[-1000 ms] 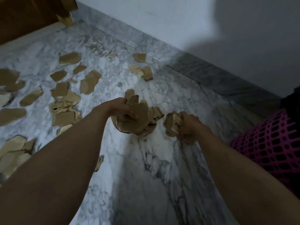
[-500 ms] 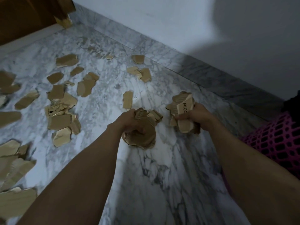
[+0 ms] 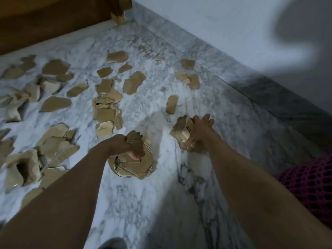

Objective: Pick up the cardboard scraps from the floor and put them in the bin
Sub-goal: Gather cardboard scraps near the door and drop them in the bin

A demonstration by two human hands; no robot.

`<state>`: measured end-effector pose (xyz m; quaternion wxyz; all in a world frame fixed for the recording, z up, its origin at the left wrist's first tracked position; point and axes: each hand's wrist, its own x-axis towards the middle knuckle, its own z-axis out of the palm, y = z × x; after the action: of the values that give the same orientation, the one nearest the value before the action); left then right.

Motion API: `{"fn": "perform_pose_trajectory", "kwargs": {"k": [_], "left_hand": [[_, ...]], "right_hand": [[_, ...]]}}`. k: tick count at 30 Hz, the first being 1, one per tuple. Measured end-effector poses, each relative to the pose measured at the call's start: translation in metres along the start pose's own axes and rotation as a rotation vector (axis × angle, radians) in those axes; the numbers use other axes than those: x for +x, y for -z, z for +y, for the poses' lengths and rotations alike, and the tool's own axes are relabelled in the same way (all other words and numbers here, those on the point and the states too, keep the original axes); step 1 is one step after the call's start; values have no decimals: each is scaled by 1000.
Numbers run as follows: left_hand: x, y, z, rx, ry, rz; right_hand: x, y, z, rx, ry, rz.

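Both hands are loaded, so the step in hand is, by judgement, the carry to the bin [image 3: 312, 182], whose pink mesh wall shows at the right edge, near the right forearm. The left hand [image 3: 122, 146] grips a thick wad [image 3: 133, 164] of cardboard scraps, fingers curled over its top. The right hand [image 3: 199, 132] holds a smaller bundle [image 3: 183, 132] against its palm; the thumb and lower fingers clamp it while the upper fingers stand out straight, so this grip looks the weaker. Close those fingers before moving. Keep both loads level and compressed, swing them right, and let go only when each hand is over the bin opening, which is not in view. Torn pieces at the edge of a wad may slip out during the swing; squeeze rather than shake. The scraps are flat, brown, ragged-edged pieces of corrugated board, some curled, light and stiff; the bundle shows black print, as does one scrap [image 3: 101, 103] on the floor [image 3: 161, 203]. Many more lie scattered over the white-veined marble floor, mostly to the left and ahead, a few near the wall skirting, so the task is judged far from complete.
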<state>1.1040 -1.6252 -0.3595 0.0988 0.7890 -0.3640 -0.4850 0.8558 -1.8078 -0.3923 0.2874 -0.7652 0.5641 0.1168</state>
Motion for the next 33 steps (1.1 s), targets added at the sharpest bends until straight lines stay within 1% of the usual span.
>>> {"fn": "perform_pose_trajectory", "kwargs": {"k": [2,5,7,10,13,15,18,20,23,25,27,28,30,33], "left_hand": [[-10,-12,-13,-56,52,11],[-13,-31,-27,-20,143,116],[-16,-38,-29,55,218,157],[-12,-42,-25,49,198,128],[-11,-40,-22,19,200,122],[-12,-38,-21,2,182,113],[-8,-35,-22,-35,138,93],[-6,-31,-22,-79,126,76],[-7,-24,-21,-184,97,48],[-7,-17,-22,-310,61,16],[-4,-8,-24,-475,23,-52],[-2,-4,-24,-557,5,-66],[4,8,-25,-669,-24,-57],[3,30,-18,-671,-41,14]], "right_hand": [[-2,0,0,-76,6,39],[-7,-3,3,81,72,103],[-12,5,5,209,61,113],[-23,25,5,514,2,108],[-38,41,4,792,15,134],[-43,48,2,911,-5,147],[-43,49,-1,981,-79,181],[-41,44,-3,904,-91,169],[-35,28,-10,679,-50,84],[-28,14,-17,531,-40,38],[-19,-4,-20,383,-58,-7],[-15,-13,-21,340,-85,-6],[-11,-25,-22,317,-185,55],[-6,-33,-23,208,-267,117]]}}
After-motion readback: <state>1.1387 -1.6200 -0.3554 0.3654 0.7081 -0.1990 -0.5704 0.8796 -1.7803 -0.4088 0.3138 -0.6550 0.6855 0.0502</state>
